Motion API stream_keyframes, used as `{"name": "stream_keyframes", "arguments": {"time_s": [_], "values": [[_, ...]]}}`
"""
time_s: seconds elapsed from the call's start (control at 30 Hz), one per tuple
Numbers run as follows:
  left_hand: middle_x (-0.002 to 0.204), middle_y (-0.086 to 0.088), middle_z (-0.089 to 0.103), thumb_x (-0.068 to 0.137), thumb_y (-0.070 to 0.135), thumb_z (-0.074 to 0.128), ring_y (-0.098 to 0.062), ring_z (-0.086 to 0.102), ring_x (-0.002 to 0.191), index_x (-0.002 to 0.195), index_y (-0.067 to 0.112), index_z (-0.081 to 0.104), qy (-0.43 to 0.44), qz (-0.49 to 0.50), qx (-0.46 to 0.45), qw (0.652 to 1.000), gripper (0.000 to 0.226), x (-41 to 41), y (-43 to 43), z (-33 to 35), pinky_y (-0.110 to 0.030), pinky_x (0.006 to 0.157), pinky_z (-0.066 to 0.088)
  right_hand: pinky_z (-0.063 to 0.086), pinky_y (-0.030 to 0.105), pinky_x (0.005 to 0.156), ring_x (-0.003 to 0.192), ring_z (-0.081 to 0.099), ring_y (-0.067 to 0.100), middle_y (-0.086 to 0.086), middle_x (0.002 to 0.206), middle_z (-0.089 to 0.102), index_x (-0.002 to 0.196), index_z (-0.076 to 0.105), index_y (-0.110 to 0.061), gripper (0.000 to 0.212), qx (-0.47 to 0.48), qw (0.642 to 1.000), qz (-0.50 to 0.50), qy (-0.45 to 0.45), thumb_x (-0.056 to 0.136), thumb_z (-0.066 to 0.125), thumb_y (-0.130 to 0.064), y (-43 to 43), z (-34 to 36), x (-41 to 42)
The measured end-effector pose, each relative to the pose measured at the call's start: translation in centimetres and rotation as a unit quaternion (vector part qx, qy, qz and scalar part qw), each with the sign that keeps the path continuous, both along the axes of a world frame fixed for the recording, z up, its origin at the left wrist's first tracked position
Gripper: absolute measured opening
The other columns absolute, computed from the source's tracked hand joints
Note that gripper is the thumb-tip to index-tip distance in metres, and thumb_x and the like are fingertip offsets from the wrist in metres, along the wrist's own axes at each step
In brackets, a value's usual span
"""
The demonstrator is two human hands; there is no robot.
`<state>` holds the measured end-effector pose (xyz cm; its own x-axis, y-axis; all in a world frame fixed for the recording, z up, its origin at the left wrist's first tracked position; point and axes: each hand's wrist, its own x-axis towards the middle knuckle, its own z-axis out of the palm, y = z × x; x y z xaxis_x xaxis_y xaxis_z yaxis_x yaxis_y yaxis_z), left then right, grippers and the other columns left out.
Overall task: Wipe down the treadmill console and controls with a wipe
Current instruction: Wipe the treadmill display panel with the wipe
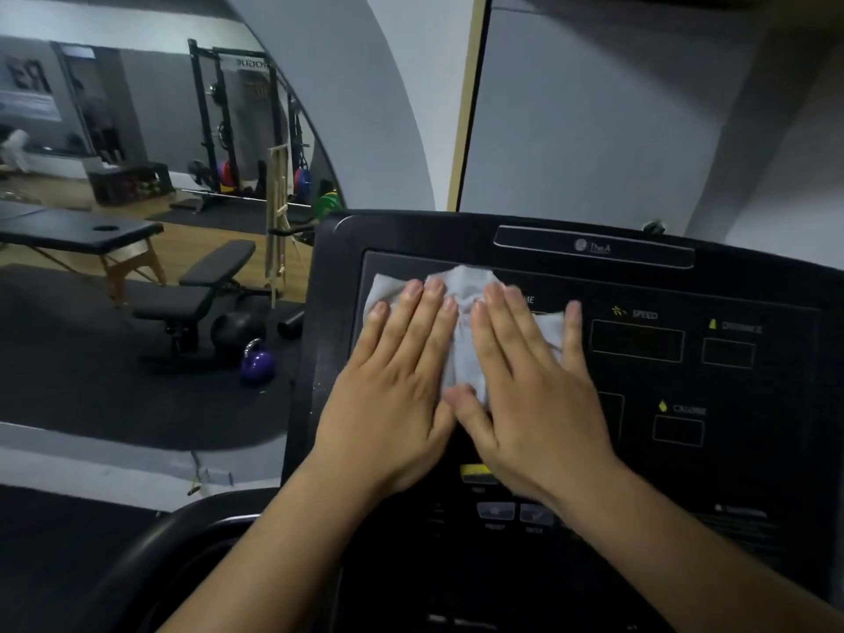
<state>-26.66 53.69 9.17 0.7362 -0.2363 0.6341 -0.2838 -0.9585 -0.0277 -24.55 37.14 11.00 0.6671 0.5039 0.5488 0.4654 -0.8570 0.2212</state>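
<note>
Console (593, 285): black treadmill panel, tilted toward the viewer, filling the lower right of the view. A logo bar (593, 246) is set along its top edge.

Wipe (466, 285): pale grey and crumpled, spread on the upper left part of the console face. It is pinned there under both hands; its top edge and both side corners are left showing beyond the fingertips.

Left hand (392, 395): laid palm down on the left half of the wipe. Its fingers (424, 312) are held straight and close together, pressed flat, with nothing gripped.

Right hand (534, 404): laid palm down just beside the left, on the right half of the wipe. Its fingers (502, 322) are straight and slightly spread, the outermost reaching the wipe's right edge. The thumb is rested at the wipe's lower edge, touching the left hand. Nothing is gripped.

Readouts, right of the hands, all dark: SPEED window (637, 342), a second window (728, 354) with a blurred label, and a third (678, 430) below them.

Controls: a yellow label (475, 471) and two grey buttons (495, 511) are seen between the forearms; their lettering cannot be read.

Handrail (150, 555): black and curved, at the lower left.

Arched mirror, at the left: a massage table (91, 233), a bench (201, 285), a purple kettlebell (257, 365), a black kettlebell (237, 331) and a rack (233, 121) are shown in it.
</note>
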Motion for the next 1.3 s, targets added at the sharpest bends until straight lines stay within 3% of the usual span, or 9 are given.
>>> {"name": "stream_keyframes", "arguments": {"time_s": [0.17,0.37,0.53,0.67,0.8,0.97,1.17,1.3], "values": [[0.163,-0.011,-0.011,0.101,0.043,0.016,-0.022,-0.014,0.151,0.155,0.007,-0.003,-0.009,0.022,-0.006,1.000,0.068,1.4,2.3,2.4,-0.044,0.123,-0.001,-0.002,0.061,0.116,0.149,-0.007,0.021,0.010,0.162,0.001,0.153,0.006,-0.009,0.076,0.009,1.000,-0.012,-0.009,0.096,0.000,-0.059,3.8,2.7,1.3],[0.164,-0.012,-0.006,0.101,0.047,0.023,-0.024,-0.010,0.151,0.155,0.006,0.002,0.000,0.031,-0.025,0.999,0.071,-1.0,4.0,-1.7,-0.045,0.123,0.000,0.002,0.062,0.116,0.150,0.003,0.020,0.009,0.162,0.010,0.153,0.015,-0.008,0.073,-0.011,0.999,0.037,-0.004,0.098,0.024,-0.056,3.6,-1.1,-0.5],[0.163,-0.012,-0.015,0.100,0.045,0.014,-0.023,-0.019,0.149,0.155,0.006,-0.006,-0.001,0.042,-0.065,0.997,0.070,1.1,4.8,2.0,-0.044,0.123,-0.004,-0.004,0.062,0.115,0.149,-0.002,0.020,0.009,0.162,0.004,0.153,0.010,-0.009,0.070,-0.020,1.000,0.007,-0.013,0.098,0.007,-0.053,6.6,2.9,1.1],[0.163,-0.014,-0.014,0.102,0.040,0.027,-0.027,-0.018,0.150,0.155,0.005,-0.004,0.015,0.011,-0.086,0.996,0.071,-0.8,5.3,-1.0,-0.050,0.122,0.003,-0.001,0.062,0.115,0.150,-0.001,0.021,0.009,0.162,0.005,0.153,0.010,-0.010,0.073,-0.024,0.999,0.034,-0.006,0.098,0.009,-0.057,6.5,0.6,-0.1],[0.163,-0.017,-0.010,0.100,0.041,0.026,-0.031,-0.014,0.150,0.155,0.003,0.001,0.029,0.012,-0.077,0.997,0.071,-3.1,5.1,-4.6,-0.052,0.122,0.007,0.001,0.064,0.114,0.149,0.007,0.020,0.008,0.161,0.013,0.152,0.019,-0.010,0.073,-0.049,0.996,0.070,0.013,0.098,0.018,-0.059,5.4,-2.2,-1.7],[0.162,-0.018,-0.015,0.101,0.043,0.017,-0.032,-0.019,0.149,0.154,0.004,-0.005,0.027,0.021,-0.060,0.998,0.069,-1.4,5.4,-1.2,-0.051,0.122,0.003,-0.002,0.066,0.113,0.150,0.003,0.020,0.007,0.162,0.007,0.153,0.016,-0.010,0.072,-0.062,0.998,0.026,-0.003,0.098,0.013,-0.057,7.0,0.6,-0.6],[0.162,-0.022,-0.008,0.101,0.042,0.029,-0.039,-0.011,0.149,0.155,0.001,0.004,0.029,0.012,-0.048,0.998,0.072,-4.8,4.6,-6.4,-0.054,0.121,0.005,0.003,0.066,0.114,0.149,0.009,0.020,0.008,0.161,0.016,0.151,0.024,-0.008,0.074,-0.056,0.996,0.075,0.012,0.097,0.020,-0.058,4.6,-4.3,-3.3],[0.162,-0.020,-0.002,0.099,0.040,0.022,-0.036,-0.007,0.150,0.154,0.000,0.008,0.019,0.018,-0.024,0.999,0.070,-2.8,3.8,-3.3,-0.054,0.121,0.005,-0.002,0.066,0.113,0.149,0.010,0.019,0.008,0.161,0.017,0.151,0.025,-0.008,0.073,-0.043,0.998,0.037,0.003,0.097,0.020,-0.057,4.7,-1.7,-1.6]]}}
